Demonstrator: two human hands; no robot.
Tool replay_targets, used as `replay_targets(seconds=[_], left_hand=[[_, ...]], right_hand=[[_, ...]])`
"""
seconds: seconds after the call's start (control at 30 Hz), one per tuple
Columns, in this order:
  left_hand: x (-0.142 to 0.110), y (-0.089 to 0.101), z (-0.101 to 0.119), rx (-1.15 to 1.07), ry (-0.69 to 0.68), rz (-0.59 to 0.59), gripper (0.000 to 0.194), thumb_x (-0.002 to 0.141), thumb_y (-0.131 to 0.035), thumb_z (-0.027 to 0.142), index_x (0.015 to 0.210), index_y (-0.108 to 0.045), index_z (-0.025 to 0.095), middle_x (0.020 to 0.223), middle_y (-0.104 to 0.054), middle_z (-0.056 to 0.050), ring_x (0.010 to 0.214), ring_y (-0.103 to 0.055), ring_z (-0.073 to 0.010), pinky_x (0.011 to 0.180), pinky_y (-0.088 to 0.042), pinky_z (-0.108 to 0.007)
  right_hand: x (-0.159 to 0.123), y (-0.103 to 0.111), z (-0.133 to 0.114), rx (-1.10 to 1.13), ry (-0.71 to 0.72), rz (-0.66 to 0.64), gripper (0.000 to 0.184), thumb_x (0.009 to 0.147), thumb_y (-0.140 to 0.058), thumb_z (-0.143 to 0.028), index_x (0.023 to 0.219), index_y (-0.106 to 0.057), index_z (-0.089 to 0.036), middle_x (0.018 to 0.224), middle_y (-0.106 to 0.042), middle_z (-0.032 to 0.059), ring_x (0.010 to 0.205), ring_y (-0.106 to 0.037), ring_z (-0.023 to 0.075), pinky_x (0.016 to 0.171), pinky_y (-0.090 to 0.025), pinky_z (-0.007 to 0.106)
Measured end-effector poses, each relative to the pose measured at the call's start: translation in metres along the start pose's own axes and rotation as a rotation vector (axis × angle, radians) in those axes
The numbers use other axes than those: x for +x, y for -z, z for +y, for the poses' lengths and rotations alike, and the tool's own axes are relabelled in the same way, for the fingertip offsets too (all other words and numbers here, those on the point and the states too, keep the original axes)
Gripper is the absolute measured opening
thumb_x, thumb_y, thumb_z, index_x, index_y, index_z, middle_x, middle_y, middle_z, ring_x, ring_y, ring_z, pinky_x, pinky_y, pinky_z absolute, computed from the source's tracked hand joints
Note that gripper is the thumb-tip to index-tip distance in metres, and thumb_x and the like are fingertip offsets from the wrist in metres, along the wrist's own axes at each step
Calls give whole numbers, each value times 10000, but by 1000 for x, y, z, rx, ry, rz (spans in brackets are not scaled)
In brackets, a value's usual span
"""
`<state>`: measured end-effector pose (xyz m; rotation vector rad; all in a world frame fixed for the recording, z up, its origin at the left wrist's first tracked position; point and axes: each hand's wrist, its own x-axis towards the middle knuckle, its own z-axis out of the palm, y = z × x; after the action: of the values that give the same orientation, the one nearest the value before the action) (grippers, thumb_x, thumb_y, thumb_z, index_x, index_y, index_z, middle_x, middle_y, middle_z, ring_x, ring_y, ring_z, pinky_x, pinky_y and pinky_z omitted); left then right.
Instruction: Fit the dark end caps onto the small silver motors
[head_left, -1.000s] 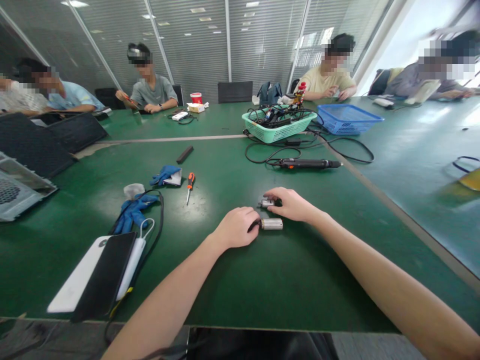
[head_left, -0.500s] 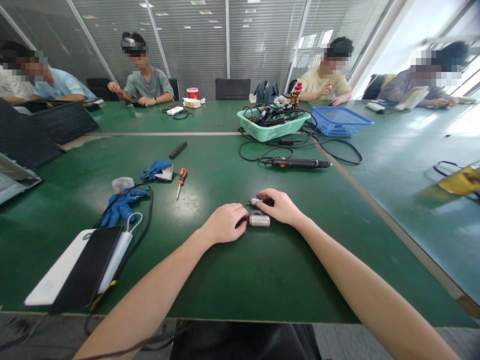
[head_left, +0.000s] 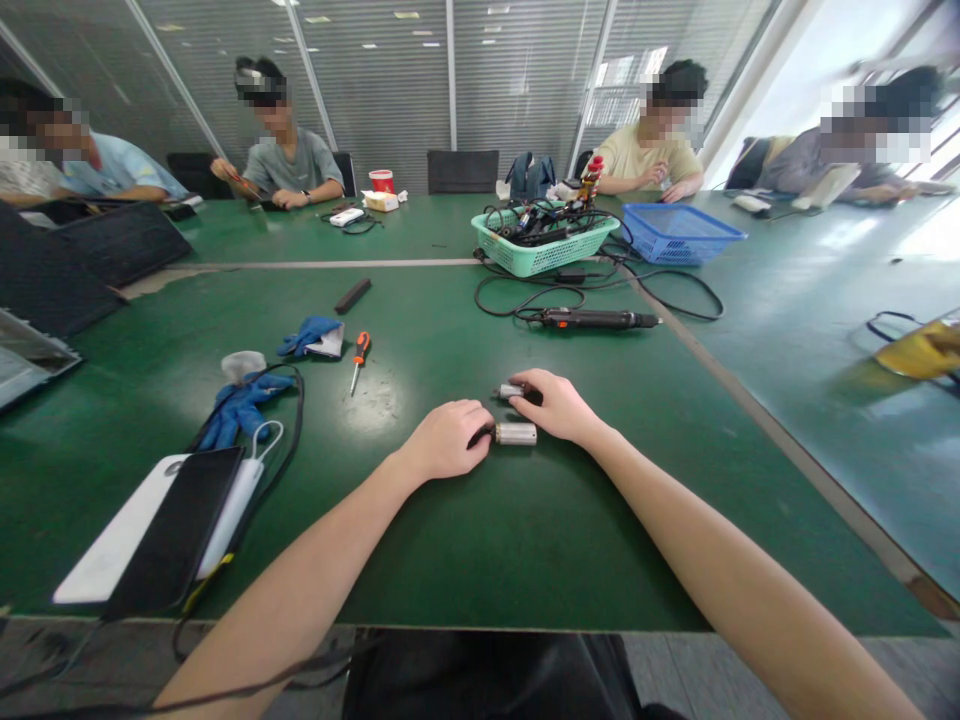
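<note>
My left hand (head_left: pixel 450 440) rests low over the green table, fingers curled round the dark end of a silver metal cylinder (head_left: pixel 516 434). The cylinder lies on its side, its bright body sticking out to the right of the fingers. Just beyond it, my right hand (head_left: pixel 556 405) has thumb and fingers closed on a smaller silver cylinder (head_left: pixel 511 391), which has a thin dark tip pointing left. The two cylinders lie close together but apart. My fingers partly hide both, and their exact kind cannot be made out.
An orange-handled screwdriver (head_left: pixel 360 355) and blue gloves (head_left: pixel 244 408) lie to the left, with a black phone-like slab (head_left: pixel 176 535) nearer. A corded black power screwdriver (head_left: pixel 596 319) lies ahead, before a green basket (head_left: pixel 536 258) of cables and a blue basket (head_left: pixel 682 240). Several people sit around the table.
The whole view has shifted slightly, so everything sits a little higher. Both hands keep nearly the same hold on the two cylinders.
</note>
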<state>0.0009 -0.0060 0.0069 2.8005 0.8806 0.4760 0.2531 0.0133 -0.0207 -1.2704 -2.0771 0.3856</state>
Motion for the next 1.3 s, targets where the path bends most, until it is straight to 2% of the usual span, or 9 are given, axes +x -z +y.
replay_targets(seconds=[0.7,0.87,1.03,1.13,1.3], left_hand=[[-1,-2,-1,-2,2,3,105,927,-531,209,981,-618,187,953,-641,-62,895,-611,-207,816,-501,-338],[-1,-1,-1,-5,1,-1,107,928,-530,217,977,-620,184,958,-644,-67,893,-612,-207,822,-505,-343],[-1,-2,-2,-5,-8,2,104,922,-541,214,979,-622,182,960,-645,-65,886,-611,-204,811,-506,-340],[-1,-3,-2,-2,-10,1,107,923,-540,208,985,-623,183,962,-643,-65,898,-612,-206,821,-507,-341],[-1,-2,-2,1,-3,-6,103,926,-540,211,979,-623,181,962,-642,-66,902,-612,-205,827,-507,-339]], right_hand=[[1,-3,4,-47,-11,48,350,877,-646,-266,1223,-678,-221,1137,-734,87,1021,-673,263,918,-546,415],[2,-2,5,-2,-15,46,231,936,-588,-283,1129,-707,-237,1104,-746,68,1036,-676,251,931,-538,415],[0,2,4,58,23,13,156,895,-631,-259,1022,-720,-251,1057,-754,39,984,-687,231,901,-545,391],[-1,3,2,81,-35,5,200,883,-653,-280,1068,-722,-248,1051,-761,37,957,-704,225,883,-562,380],[0,2,2,49,-75,5,273,897,-640,-289,1153,-726,-247,1135,-761,57,1046,-709,241,950,-562,406]])
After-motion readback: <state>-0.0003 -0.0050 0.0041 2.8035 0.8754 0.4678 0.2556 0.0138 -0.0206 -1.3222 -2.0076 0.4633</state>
